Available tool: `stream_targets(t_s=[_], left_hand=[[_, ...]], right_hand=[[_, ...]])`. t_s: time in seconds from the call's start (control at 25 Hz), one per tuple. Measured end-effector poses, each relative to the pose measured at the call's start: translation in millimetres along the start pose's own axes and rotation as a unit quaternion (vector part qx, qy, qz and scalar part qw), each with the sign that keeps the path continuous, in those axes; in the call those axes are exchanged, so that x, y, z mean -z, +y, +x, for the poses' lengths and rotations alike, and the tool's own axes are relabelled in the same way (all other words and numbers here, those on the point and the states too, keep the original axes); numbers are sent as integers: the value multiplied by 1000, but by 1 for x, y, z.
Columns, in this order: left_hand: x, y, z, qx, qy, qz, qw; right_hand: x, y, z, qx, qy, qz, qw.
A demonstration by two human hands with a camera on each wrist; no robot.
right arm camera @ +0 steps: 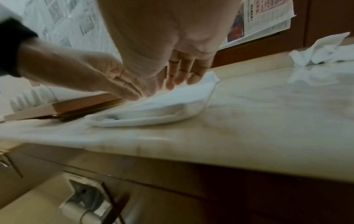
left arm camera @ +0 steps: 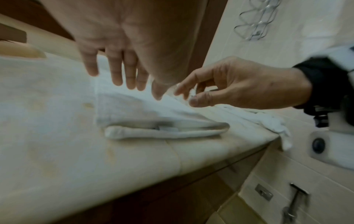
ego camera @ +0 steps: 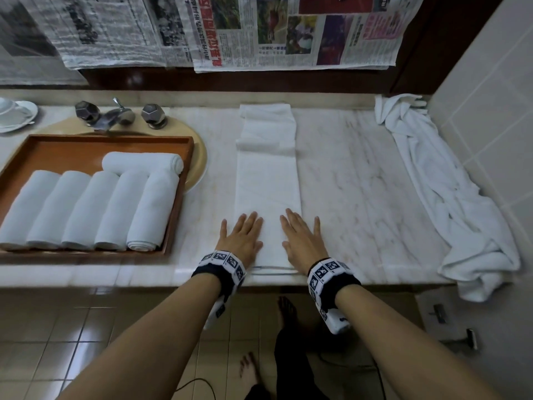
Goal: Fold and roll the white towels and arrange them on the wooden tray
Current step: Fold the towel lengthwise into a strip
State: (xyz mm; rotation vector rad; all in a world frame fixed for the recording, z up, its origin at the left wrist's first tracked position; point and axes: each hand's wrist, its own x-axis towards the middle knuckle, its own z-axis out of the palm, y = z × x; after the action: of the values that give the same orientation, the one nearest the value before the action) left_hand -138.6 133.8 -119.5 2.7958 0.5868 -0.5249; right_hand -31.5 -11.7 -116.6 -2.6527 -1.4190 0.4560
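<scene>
A white towel folded into a long narrow strip lies on the marble counter, running from the front edge to the back. Its far end is doubled over. My left hand and right hand lie side by side on the strip's near end, fingers straight and spread. The wrist views show the same towel under my left hand and right hand. To the left, the wooden tray holds several rolled white towels, one of them crosswise behind the row.
An unfolded white towel lies crumpled along the right wall and hangs over the counter's front edge. A faucet and basin sit behind the tray, and a cup and saucer at far left. Newspaper covers the back wall.
</scene>
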Motion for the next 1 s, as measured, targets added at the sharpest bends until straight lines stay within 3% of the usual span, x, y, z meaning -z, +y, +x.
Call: stream_targets(t_s=[0.08,0.16,0.24,0.32,0.56,0.8,1.0], left_hand=[[8,-1,-11,-26,93,-44,994],[2,-6,-31,-60,169,-94,979],[-12,-13,-52,-57,147,-127,979],[-20,-19,-61,-34,117,-135,983],[-24,-27,-61,-40,132,-159,977],[-27,-37,-63,-94,168,-191,962],[-18,-38,-59,-68,156,-228,959]], right_hand=[[-3,-4,-14,42,84,89,992],[-10,-4,-34,37,59,158,985],[-20,0,-44,20,20,163,986],[-23,6,-46,19,42,162,986],[-24,10,-53,4,85,157,984],[-12,15,-54,-5,54,156,986],[-4,19,-48,-39,18,177,983]])
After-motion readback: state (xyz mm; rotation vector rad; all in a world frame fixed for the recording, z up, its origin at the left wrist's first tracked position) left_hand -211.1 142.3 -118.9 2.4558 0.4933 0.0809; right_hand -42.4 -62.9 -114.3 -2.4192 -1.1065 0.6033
